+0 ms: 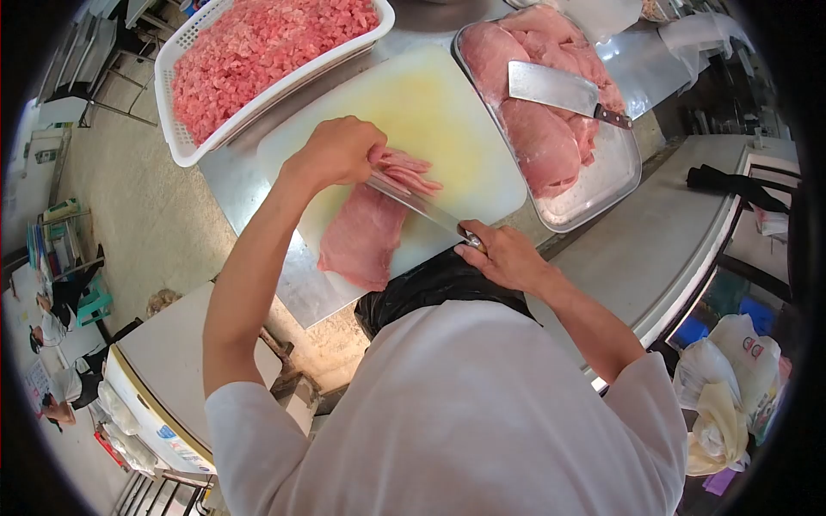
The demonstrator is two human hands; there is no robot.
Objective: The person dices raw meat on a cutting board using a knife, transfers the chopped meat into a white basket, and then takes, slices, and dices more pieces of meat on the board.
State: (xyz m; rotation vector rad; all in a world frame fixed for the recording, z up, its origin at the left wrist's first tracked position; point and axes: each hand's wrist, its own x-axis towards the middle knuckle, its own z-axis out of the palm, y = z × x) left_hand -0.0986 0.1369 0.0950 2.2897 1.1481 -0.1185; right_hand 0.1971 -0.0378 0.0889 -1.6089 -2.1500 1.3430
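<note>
On the white cutting board (413,95) lies a slab of raw pink meat (366,232), with cut meat slices (406,168) at its far end. My left hand (340,150) is closed with its curled fingers on those slices. A long knife (422,206) is in my right hand (508,256), which wraps round its handle at the board's near right edge. Its blade runs up and left between the slices and the slab, its tip close by my left hand and partly hidden there.
A white basket (194,150) of diced meat stands at the upper left. To the right, a metal tray (594,193) carries large raw meat pieces (538,138), with a cleaver (555,86) resting on them. Black plastic (447,284) hangs at the table's near edge.
</note>
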